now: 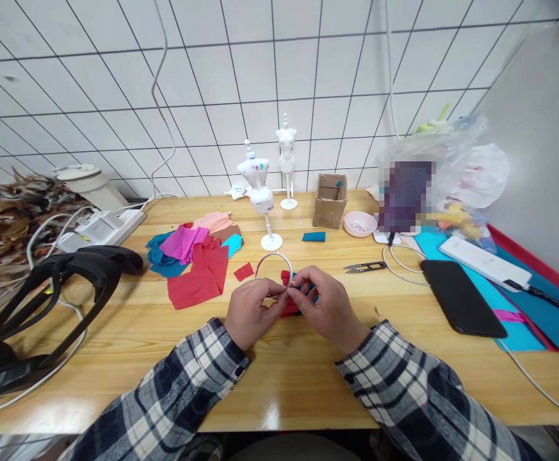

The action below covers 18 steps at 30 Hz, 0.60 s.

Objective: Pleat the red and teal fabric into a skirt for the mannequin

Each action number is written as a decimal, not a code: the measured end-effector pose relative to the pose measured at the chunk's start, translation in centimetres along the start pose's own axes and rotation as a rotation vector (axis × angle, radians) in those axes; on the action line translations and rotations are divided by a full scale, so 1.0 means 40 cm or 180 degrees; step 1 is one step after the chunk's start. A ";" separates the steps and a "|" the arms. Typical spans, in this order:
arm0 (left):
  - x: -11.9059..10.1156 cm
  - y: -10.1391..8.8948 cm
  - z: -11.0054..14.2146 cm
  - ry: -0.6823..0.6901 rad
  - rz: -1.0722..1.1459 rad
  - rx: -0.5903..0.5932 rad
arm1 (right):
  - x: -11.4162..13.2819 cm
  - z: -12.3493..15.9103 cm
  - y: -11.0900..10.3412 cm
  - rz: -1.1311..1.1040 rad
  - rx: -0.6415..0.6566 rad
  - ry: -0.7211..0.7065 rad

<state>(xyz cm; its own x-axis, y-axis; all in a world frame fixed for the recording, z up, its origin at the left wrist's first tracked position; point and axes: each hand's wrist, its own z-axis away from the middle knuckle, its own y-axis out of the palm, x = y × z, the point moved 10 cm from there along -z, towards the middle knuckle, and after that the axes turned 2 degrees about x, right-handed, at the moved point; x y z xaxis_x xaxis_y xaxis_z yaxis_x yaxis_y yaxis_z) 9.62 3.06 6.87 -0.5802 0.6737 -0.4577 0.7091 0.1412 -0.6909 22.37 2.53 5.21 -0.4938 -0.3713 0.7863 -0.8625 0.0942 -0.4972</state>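
Near the middle of the table, my left hand pinches a thin pale hoop standing upright above the fingers. My right hand meets it at the hoop's lower right, thumb and fingertips pressed together; what lies between them is too small to make out. Behind and under the right hand shows folded red fabric with some dark blue cloth beside it, partly hidden. A small red cloth piece lies left of the hoop. Thread snips rest to the right of my right hand.
Colourful cloth scraps lie left. Two white mannequin stands, a cardboard box and a pink bowl of small beads stand behind. Right: a black phone, power bank and cables. Far left: a black strapped device.
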 end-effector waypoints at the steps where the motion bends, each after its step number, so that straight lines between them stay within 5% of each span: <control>1: 0.001 0.001 0.000 -0.0003 -0.0008 0.0007 | -0.001 0.001 0.002 0.0026 0.0019 0.0003; 8: 0.034 0.009 0.004 -0.0465 0.0140 0.0115 | 0.009 0.001 -0.032 0.0060 -0.0341 -0.0159; 18: 0.011 -0.015 -0.003 -0.0273 -0.0037 -0.0100 | 0.051 0.001 -0.015 0.0673 -0.0060 -0.0545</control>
<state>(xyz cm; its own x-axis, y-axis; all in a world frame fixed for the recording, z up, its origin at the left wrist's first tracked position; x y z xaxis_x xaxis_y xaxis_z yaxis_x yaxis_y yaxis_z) 8.98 3.35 7.17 -0.6198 0.6074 -0.4969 0.7135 0.1724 -0.6791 21.86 1.69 7.10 -0.6387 -0.4921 0.5915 -0.7450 0.2029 -0.6355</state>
